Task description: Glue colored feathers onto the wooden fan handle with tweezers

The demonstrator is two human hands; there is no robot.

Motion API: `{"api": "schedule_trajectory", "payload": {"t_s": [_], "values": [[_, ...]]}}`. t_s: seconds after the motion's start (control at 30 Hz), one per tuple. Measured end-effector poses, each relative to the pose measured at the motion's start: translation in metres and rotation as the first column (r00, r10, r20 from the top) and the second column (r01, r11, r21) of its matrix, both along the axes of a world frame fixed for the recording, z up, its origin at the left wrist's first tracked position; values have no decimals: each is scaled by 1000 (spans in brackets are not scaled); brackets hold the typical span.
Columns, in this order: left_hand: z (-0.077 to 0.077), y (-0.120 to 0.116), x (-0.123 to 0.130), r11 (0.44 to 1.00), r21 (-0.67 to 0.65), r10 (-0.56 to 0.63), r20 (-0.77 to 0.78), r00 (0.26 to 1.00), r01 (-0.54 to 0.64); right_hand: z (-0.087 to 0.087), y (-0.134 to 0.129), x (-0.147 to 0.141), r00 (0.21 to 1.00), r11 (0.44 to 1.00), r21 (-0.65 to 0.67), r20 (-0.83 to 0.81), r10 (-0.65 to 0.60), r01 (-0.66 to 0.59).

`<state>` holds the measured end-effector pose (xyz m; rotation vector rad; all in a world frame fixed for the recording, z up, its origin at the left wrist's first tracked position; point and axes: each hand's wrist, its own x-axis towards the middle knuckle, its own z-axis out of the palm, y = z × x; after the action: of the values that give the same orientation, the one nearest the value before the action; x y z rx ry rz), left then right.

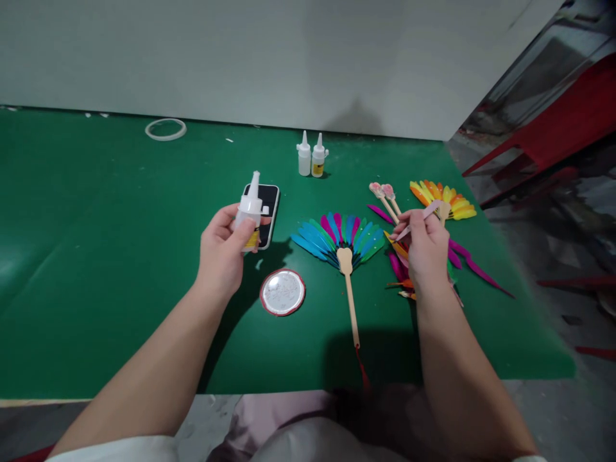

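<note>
My left hand (224,247) is wrapped round a small white glue bottle (249,208) with a yellow label, its nozzle pointing up. My right hand (426,250) pinches a pair of slim pale pink tweezers (414,222), the tip angled down to the left above a heap of loose feathers (398,266). Between my hands lies a feather fan (345,253) of blue, green and magenta feathers, with a wooden handle and a red tassel. A round red-rimmed lid (282,292) rests left of this fan. My right hand partly hides the feather heap.
Two more glue bottles (311,159) stand towards the back. A phone (269,212) lies behind my left hand. A yellow and orange feather fan (445,204) and two wooden sticks with pink ends (384,192) are at the right. A clear ring (165,129) sits far left, near the wall.
</note>
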<state>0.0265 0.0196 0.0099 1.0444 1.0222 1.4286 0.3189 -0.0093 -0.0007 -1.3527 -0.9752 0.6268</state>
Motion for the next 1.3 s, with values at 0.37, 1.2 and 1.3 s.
{"api": "schedule_trajectory", "payload": {"t_s": [0.37, 1.2, 1.3], "values": [[19, -5, -6, 824, -112, -473, 406, 782, 556, 37, -23, -27, 989, 988, 121, -104, 105, -92], [19, -2, -4, 886, -196, -269, 522, 810, 421, -3, -58, -108, 721, 727, -321, 162, 674, -607], [19, -4, -4, 886, -225, -261, 482, 837, 405, -4, -57, -108, 697, 727, -285, 217, 684, -625]]}}
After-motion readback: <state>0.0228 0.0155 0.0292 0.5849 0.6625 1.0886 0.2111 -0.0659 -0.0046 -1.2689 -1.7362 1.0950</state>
